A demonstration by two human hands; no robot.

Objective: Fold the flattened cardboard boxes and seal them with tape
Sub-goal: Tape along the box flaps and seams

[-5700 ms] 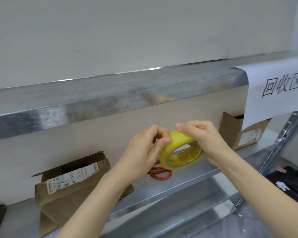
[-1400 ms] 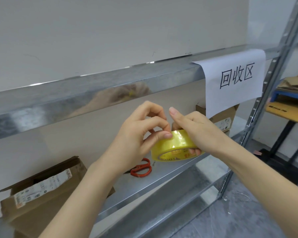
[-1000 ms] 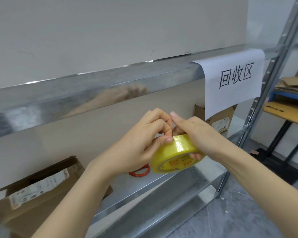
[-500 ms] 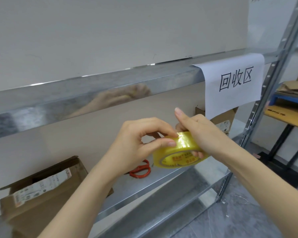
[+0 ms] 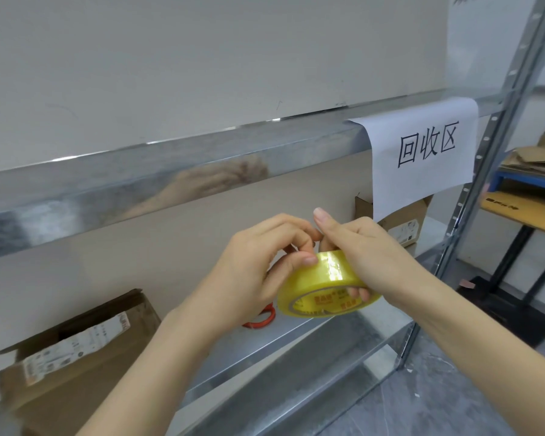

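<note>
Both hands meet in front of a metal shelf, holding a roll of yellow tape in the air just above the shelf's front edge. The right hand wraps over the roll from the right, fingers curled through its core and showing beneath the rim, the forefinger stretched straight up past the roll's top. The left hand comes in from the left, thumb pressed against the roll's outer face and the other fingers bent close above it, pinching at the tape's surface; whether a loose end is caught between them cannot be told. On the shelf behind the left hand lies a pair of orange scissors, mostly hidden. Toward the shelf's left end sits an open cardboard box with a white label across its flap. Near the right end, another cardboard box stands partly behind a white paper sign that hangs from the upper shelf's front lip. Beyond the right upright, flattened cardboard is stacked on a separate rack.
</note>
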